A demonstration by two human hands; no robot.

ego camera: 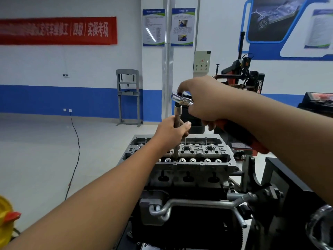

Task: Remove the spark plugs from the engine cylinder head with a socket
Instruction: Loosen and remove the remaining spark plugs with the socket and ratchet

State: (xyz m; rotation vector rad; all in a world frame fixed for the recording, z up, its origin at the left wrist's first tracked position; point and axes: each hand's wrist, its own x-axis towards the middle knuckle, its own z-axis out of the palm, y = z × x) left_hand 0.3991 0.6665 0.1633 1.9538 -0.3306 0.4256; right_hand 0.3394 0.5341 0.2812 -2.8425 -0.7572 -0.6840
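Extension bar (177, 121) stands upright below our right hand (207, 101) gripping the ratchet (182, 100), our left hand (171, 132) clasping it above the cylinder head (198, 165).

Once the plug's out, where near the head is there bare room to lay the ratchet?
Little room: the cylinder head top is packed with bores and valve gear. A pale strip right of it, before the black stand, looks bare. The floor left is open.

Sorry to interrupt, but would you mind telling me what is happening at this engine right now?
A person is working a long socket extension down into the cylinder head. The left hand grips the shaft to steady it, while the right hand holds the ratchet at the top. The tool stands nearly upright, its lower end inside the head. No spark plug is visible.
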